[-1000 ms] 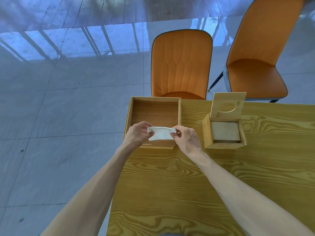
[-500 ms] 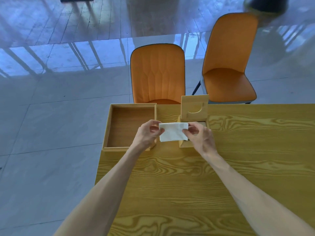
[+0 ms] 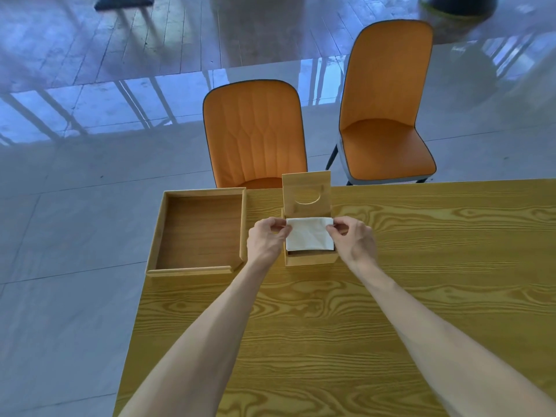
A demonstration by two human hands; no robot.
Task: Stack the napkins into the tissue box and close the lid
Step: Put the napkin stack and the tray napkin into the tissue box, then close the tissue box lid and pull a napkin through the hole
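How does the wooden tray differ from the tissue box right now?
The wooden tray is wide, shallow and lidless; the tissue box is narrower, with its lid standing open. The tray holds nothing; over the box, both hands hold a white napkin. The tray overhangs the table's left edge; the box doesn't. Both are light wood.

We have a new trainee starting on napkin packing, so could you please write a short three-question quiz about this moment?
1. True or false: the lid of the tissue box is shut.
2. Multiple choice: the white napkin is held by A) the left hand only, B) the right hand only, C) both hands, one at each end.
3. Fill in: the wooden tray to the left of the tissue box holds ____ napkins.

Key
1. False: the lid stands upright behind the opening.
2. C: the napkin sits over the box opening.
3. No: only the bare tray floor shows.
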